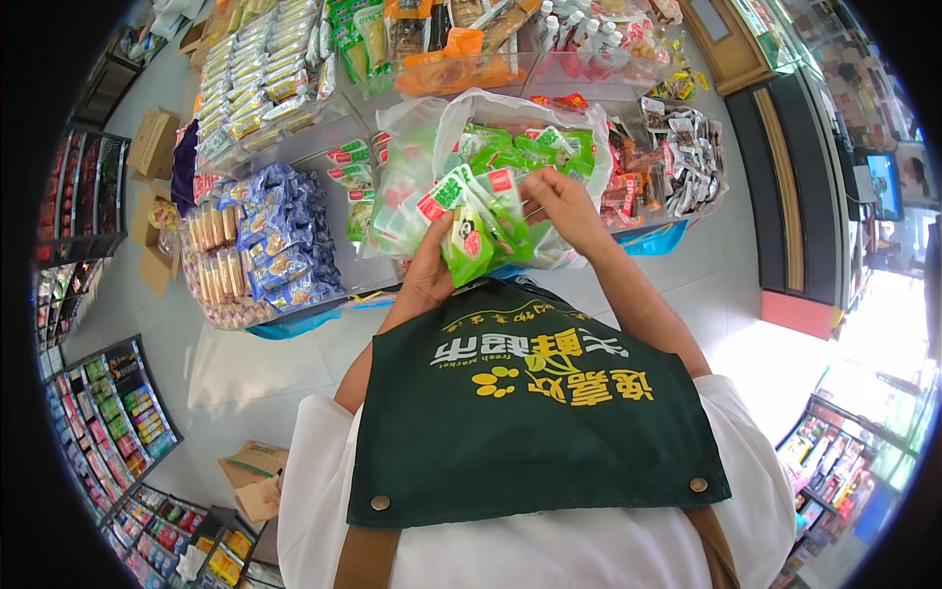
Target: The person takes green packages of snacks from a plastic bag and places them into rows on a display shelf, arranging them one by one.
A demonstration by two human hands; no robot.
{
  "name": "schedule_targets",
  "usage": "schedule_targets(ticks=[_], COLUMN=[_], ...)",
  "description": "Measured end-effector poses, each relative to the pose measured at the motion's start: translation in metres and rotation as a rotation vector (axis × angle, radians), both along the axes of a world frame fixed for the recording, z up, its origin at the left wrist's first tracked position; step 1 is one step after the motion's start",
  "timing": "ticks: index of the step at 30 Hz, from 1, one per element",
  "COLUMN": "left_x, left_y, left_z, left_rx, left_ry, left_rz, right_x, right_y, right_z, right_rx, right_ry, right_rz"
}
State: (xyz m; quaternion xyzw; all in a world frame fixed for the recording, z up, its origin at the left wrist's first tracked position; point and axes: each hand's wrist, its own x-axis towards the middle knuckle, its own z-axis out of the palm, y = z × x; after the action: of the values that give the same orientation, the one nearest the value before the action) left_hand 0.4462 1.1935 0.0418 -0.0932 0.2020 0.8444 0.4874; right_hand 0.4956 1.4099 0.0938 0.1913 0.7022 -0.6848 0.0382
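Several green snack packets (471, 239) are fanned out in my left hand (433, 259), whose thumb lies over their edge. My right hand (563, 206) is at the right edge of the same packets, fingers bent; whether it grips one is unclear. Just beyond both hands a white plastic bag (603, 140) stands with its mouth spread, and more green packets (500, 151) lie inside it. The bag rests on the display stand. To its left, a few green and red packets (352, 177) lie in a clear display compartment.
Blue snack packets (283, 235) and wrapped rolls (221, 250) are piled at left, below silver-wrapped bars (257, 73). Dark and red packets (684, 162) fill the right compartment. Clear plastic dividers (441, 73) edge the upper tier. Cardboard boxes (153, 143) stand on the floor at left.
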Motion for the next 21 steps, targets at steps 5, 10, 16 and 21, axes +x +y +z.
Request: schedule_targets(ticks=[5, 10, 16, 21], left_x=[-0.004, -0.001, 0.004, 0.006], left_y=[-0.009, -0.007, -0.014, -0.019], left_z=[-0.019, 0.002, -0.005, 0.013], left_rx=[0.096, 0.046, -0.137, -0.093], left_ry=[-0.08, -0.028, 0.116, 0.078], left_rz=[0.029, 0.001, 0.044, -0.003], right_x=[-0.003, 0.006, 0.008, 0.001], right_y=[0.057, 0.048, 0.048, 0.022], right_z=[-0.03, -0.043, -0.016, 0.005], right_rx=[0.882, 1.116, 0.871, 0.492], right_ry=[-0.001, -0.2, 0.243, 0.33], right_rz=[-0.038, 0.156, -0.102, -0.029])
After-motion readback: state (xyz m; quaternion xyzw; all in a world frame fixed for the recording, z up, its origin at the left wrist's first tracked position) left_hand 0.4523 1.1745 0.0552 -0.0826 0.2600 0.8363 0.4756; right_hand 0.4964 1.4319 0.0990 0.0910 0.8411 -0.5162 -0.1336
